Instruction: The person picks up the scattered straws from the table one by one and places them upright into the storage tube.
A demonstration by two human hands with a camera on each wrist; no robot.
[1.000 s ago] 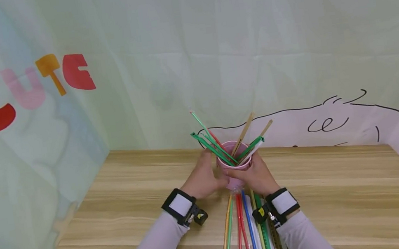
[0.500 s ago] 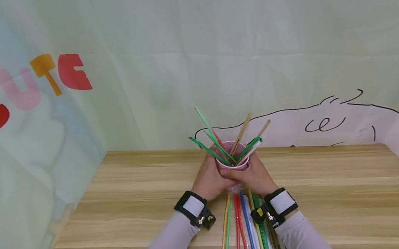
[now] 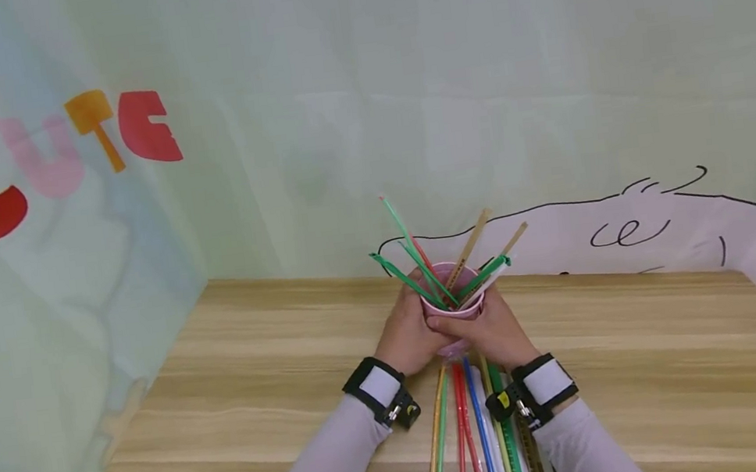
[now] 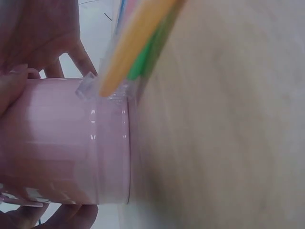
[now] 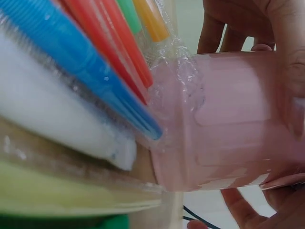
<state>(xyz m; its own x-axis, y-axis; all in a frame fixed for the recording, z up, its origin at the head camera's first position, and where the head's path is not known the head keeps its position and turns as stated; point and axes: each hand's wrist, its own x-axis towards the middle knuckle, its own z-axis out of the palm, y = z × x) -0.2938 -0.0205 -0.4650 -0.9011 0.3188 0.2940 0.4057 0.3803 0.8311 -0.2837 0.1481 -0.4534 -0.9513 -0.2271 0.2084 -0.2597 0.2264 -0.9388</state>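
Observation:
A glossy pink cup (image 3: 453,349) stands on the wooden table, held between both hands. My left hand (image 3: 407,333) grips its left side, and my right hand (image 3: 500,329) wraps its right side with the thumb across the front. Several drinking straws (image 3: 467,247) lean out of the cup: green, brown, red and white ones. In the left wrist view the base of the cup (image 4: 62,138) is right at the table surface, with fingers above and below it. The right wrist view shows the cup (image 5: 233,114) likewise between the hands.
A row of straws (image 3: 464,438) lies on the table (image 3: 264,407) between my forearms, their far ends right by the cup's base. They are orange, green, red, blue, white, yellow and brown, some in clear wrappers. A printed cloth (image 3: 460,100) hangs behind the table.
My left hand has moved right and closed in on the cup, nearer to the right hand. The straws standing at the cup's left have shifted slightly. The right hand keeps its grip.

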